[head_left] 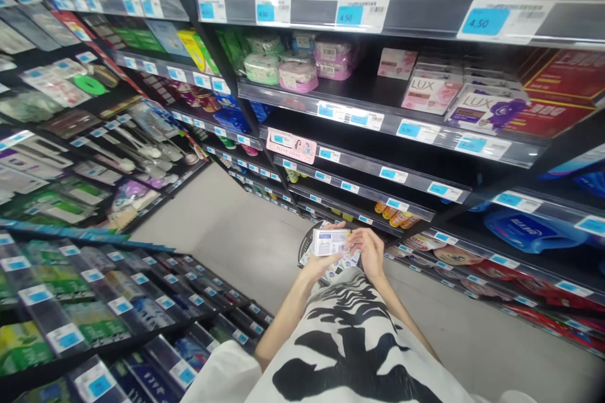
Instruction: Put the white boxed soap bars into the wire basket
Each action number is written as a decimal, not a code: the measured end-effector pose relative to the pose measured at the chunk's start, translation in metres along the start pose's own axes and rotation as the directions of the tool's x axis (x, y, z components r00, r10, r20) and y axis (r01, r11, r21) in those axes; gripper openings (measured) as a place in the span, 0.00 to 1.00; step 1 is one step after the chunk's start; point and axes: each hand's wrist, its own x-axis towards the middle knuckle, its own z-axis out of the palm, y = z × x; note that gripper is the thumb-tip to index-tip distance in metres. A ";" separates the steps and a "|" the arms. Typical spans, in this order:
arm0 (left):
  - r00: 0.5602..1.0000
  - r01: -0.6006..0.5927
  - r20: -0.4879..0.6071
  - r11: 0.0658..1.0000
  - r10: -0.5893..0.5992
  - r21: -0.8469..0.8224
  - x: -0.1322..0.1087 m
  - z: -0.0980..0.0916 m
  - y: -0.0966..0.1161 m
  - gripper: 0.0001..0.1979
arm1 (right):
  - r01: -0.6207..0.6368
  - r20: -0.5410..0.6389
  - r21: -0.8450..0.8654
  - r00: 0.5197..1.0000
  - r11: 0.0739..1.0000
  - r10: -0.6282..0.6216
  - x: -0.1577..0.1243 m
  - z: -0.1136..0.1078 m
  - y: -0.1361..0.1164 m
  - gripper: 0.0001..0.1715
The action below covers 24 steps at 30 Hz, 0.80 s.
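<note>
A small white carton [329,243] with printed text and a blue patch is held in front of my body, its printed side facing up. My left hand [317,264] grips it from the left and below, with fingers showing behind its far edge. At the carton's right end, the bent fingers of my right hand [372,250] close on it; their exact contact is partly hidden. Beneath both hands is a round black container [305,244] with more white printed packs [341,269] in it, largely covered by my hands and the black-and-white patterned garment.
Shelves to the right hold LUX soap boxes [432,89], red boxes [562,91], pastel soap cases [297,74] and blue packs [532,230]. A lower shelving unit [97,274] with green and blue goods stands left. Grey floor [203,217] runs between the shelves.
</note>
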 end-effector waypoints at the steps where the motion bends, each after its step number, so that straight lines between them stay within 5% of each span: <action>1: 0.999 0.043 -0.009 0.994 -0.044 -0.100 -0.002 0.001 0.000 0.40 | -0.003 -0.008 0.020 1.000 1.000 0.003 -0.001 0.001 -0.001 0.22; 5: 0.995 0.079 -0.045 0.961 -0.094 -0.265 -0.005 0.008 0.006 0.44 | -0.009 0.006 0.049 1.000 0.999 0.009 -0.003 0.002 -0.005 0.19; 11: 0.995 0.052 -0.077 0.972 -0.071 -0.228 -0.004 0.011 0.020 0.48 | -0.021 0.015 -0.001 1.000 1.000 0.021 -0.005 0.005 -0.004 0.19; 16: 0.995 -0.001 -0.096 0.979 -0.019 -0.205 -0.008 0.004 0.011 0.48 | -0.019 0.020 -0.010 1.000 1.000 0.020 -0.004 0.001 0.000 0.17; 18: 0.994 -0.049 -0.102 0.993 0.039 -0.104 -0.007 -0.001 0.006 0.46 | -0.040 0.069 -0.013 0.997 0.999 0.041 -0.004 -0.001 0.002 0.17; 21: 0.982 -0.156 -0.061 0.949 0.179 0.274 -0.005 -0.009 0.003 0.40 | -0.111 0.230 -0.035 0.966 0.993 0.116 -0.003 -0.004 0.004 0.22; 24: 0.960 -0.245 0.083 0.652 0.268 0.717 -0.003 -0.017 0.008 0.36 | -0.145 0.286 -0.096 0.944 0.985 0.167 -0.003 -0.005 0.007 0.27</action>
